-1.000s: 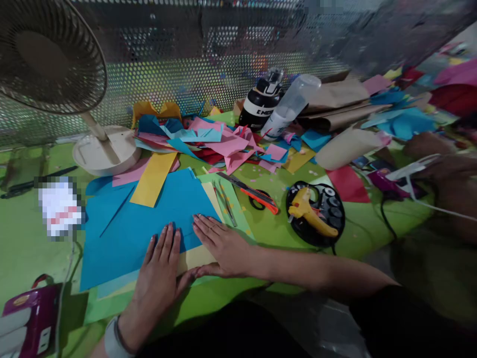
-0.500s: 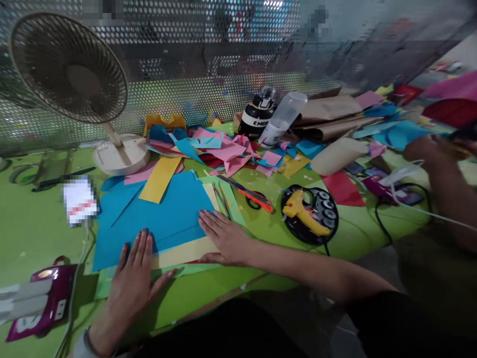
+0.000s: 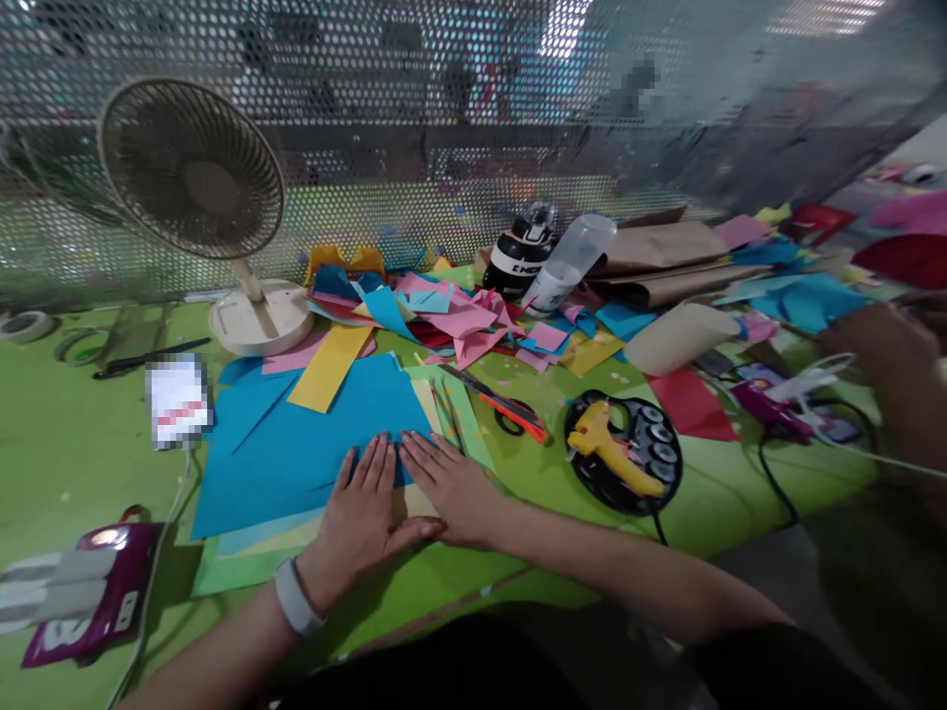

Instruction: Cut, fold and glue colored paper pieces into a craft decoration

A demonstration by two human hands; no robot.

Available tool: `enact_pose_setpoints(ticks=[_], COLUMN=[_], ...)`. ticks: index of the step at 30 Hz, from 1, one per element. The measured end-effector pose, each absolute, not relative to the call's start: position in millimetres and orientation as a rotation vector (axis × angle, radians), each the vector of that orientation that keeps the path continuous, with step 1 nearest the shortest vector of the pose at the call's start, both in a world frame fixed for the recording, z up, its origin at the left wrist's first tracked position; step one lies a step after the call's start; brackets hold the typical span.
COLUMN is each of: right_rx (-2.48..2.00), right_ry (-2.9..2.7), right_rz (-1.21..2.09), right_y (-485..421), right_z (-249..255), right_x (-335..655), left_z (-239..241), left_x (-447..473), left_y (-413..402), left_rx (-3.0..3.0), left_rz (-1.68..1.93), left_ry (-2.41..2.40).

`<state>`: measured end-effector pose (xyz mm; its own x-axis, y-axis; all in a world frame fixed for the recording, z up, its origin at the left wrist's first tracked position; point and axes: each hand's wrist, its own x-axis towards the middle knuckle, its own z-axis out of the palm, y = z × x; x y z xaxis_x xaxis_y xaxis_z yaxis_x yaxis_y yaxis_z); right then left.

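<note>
My left hand (image 3: 366, 508) lies flat, fingers stretched out, on the front right part of a blue paper sheet (image 3: 273, 444). Beside it my right hand (image 3: 455, 493) also presses flat, its fingertips on the right edge of the blue sheet. The two hands nearly meet, my left thumb reaching to the right hand. Beneath the blue sheet, pale yellow and light green paper (image 3: 222, 572) sticks out at the front and right. A yellow paper strip (image 3: 330, 368) rests on the blue sheet's back edge. Orange-handled scissors (image 3: 510, 406) lie just beyond my right hand.
A yellow glue gun (image 3: 614, 449) sits on a black tray (image 3: 584, 483) to the right. Paper scraps (image 3: 451, 311), a black bottle (image 3: 518, 251) and a fan (image 3: 258, 316) stand behind. At left are a phone (image 3: 178, 399) and a purple power strip (image 3: 104, 582). Another person's hand (image 3: 880, 345) is far right.
My left hand has slid right across the paper until it is beside my right hand. My right hand stays near the sheet's right edge. The view has shifted slightly.
</note>
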<state>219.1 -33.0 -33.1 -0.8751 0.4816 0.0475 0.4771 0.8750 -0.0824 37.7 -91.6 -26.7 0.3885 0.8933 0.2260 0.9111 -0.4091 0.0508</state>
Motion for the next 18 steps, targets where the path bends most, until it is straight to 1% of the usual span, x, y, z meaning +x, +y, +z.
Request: enact_pose_setpoints(ticks=[6,18], right_rx=[-0.761,-0.770], right_ry=[-2.886,-2.851], right_rz=[0.012,0.053], right_y=[-34.6,-36.1], right_z=[-36.4,-34.7], right_x=[218.2,220.2], left_z=[-31.0,-24.7], left_x=[16.9,-30.9], left_y=[-100.7,-135.2], left_rx=[-2.563,-2.436], left_rz=[-0.358,-0.281], left_ry=[-1.638,-1.727])
